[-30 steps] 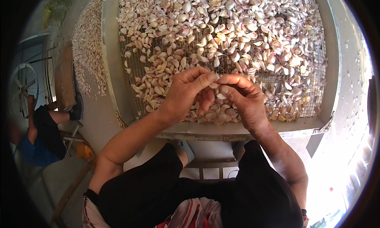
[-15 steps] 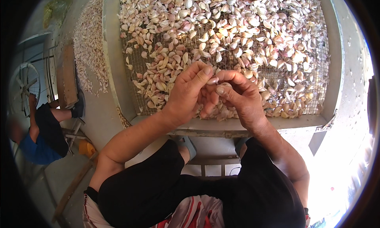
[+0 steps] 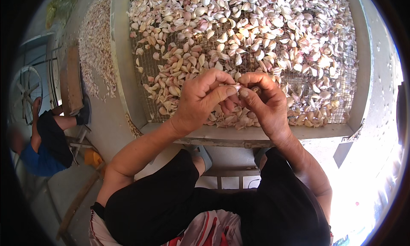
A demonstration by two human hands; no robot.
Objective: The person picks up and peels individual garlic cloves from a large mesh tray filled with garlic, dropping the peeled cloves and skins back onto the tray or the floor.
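The left hand [image 3: 193, 101] and right hand [image 3: 270, 106] pinch a garlic clove [image 3: 237, 87]; beneath and beyond their grip, loose cloves [image 3: 314, 54] cover wire mesh [image 3: 147, 63].

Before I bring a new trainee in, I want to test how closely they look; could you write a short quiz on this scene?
1. True or false: the left hand and the right hand meet above the mesh tray.
2. Where is the other person, dressed partly in blue? A: right of the mesh tray; B: left of it; C: beyond its far end.
3. What are the two hands pinching?

Key:
1. True.
2. B.
3. A small piece of garlic.
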